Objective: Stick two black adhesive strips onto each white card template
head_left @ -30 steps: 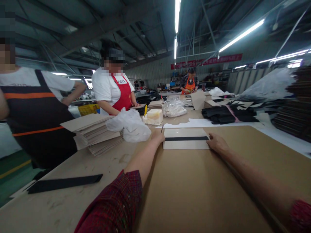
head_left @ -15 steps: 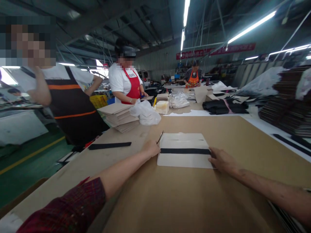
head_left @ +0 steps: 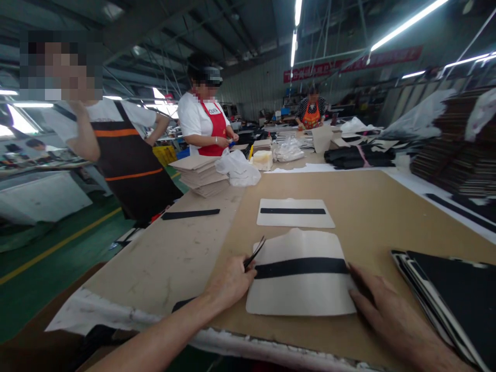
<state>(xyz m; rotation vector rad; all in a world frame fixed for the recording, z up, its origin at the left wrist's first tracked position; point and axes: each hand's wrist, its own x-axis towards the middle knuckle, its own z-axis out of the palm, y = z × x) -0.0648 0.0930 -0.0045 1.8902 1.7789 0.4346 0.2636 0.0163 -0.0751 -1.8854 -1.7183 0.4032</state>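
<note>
A pale card piece with a black strip [head_left: 300,281] across it lies near the table's front edge on the brown board [head_left: 372,206]. My left hand [head_left: 229,281] rests at its left edge, closed around thin black scissors [head_left: 253,253] whose tips point up and right. My right hand [head_left: 377,297] presses flat on the right end of the black strip, fingers apart. A second pale card with a black strip [head_left: 295,213] lies flat further back, untouched.
A stack of dark sheets [head_left: 449,289] lies at the right front. A loose black strip [head_left: 190,213], stacked brown cards [head_left: 201,175] and a white bag [head_left: 238,170] lie left. A person in a dark apron [head_left: 124,160] and another in red [head_left: 211,129] stand beside the table.
Both hands have come back toward the front edge with one card piece between them. Another striped card now lies alone further back. The view has dropped and shifted.
</note>
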